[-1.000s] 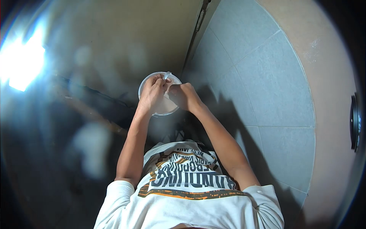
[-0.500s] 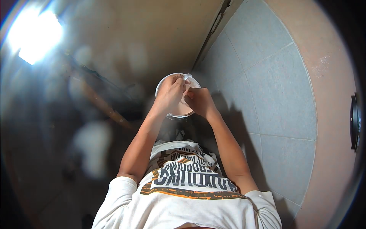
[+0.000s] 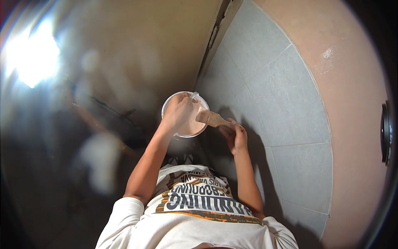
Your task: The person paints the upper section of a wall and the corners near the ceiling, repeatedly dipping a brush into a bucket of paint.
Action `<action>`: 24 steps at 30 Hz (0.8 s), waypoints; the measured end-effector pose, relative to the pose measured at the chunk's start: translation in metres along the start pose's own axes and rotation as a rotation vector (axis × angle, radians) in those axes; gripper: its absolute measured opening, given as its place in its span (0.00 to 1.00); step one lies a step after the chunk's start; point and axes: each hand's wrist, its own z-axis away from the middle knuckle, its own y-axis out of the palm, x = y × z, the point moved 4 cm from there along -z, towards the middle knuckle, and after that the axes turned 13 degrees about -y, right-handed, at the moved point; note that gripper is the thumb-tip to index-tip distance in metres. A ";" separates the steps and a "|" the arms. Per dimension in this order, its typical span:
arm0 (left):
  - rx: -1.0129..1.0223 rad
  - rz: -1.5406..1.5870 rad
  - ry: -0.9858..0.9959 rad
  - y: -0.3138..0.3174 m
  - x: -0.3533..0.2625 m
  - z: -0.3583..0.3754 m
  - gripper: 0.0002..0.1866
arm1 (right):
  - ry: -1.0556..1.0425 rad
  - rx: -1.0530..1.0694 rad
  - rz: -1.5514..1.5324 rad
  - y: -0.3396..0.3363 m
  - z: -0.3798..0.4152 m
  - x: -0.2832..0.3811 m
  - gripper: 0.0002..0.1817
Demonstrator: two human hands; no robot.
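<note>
A white-rimmed bucket (image 3: 193, 136) of pinkish-beige paint (image 3: 193, 125) hangs in front of me. My left hand (image 3: 179, 108) is closed over its far left side, and a white handle grip (image 3: 193, 95) pokes out past the fingers. To the right of the bucket, my right hand (image 3: 235, 135) grips a paintbrush (image 3: 215, 119) by its handle. The brush head, coated in paint, lies over the right rim with its bristles above the paint. The fingertips of my left hand are partly hidden.
A grey tiled wall band (image 3: 286, 112) runs along the right, with a pinkish wall surface (image 3: 340, 83) beyond it. Ahead stands a beige door-like panel (image 3: 157, 41). A bright lamp (image 3: 35, 54) glares at upper left; the lower left is dark and blurred.
My right hand has drawn back to the right and down from inside the bucket, bringing the paintbrush into sight. My left hand keeps its hold; the view has shifted slightly.
</note>
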 end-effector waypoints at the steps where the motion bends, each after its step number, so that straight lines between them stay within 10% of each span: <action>1: 0.008 -0.006 0.020 0.000 -0.001 0.000 0.11 | -0.010 -0.024 -0.063 -0.007 0.001 -0.004 0.17; 7: 0.005 0.093 0.072 -0.003 0.005 -0.006 0.16 | -0.141 -0.021 -0.459 0.010 -0.009 0.031 0.17; 12: -0.030 0.103 -0.020 -0.011 0.028 -0.021 0.16 | -0.673 0.087 -0.355 0.109 -0.037 0.194 0.15; 20: -0.083 0.089 0.025 -0.017 0.068 -0.058 0.14 | -2.228 -0.103 0.817 0.304 -0.046 0.545 0.10; 24: -0.160 0.150 -0.065 -0.025 0.095 -0.067 0.15 | -2.532 -0.057 1.409 0.379 -0.054 0.650 0.11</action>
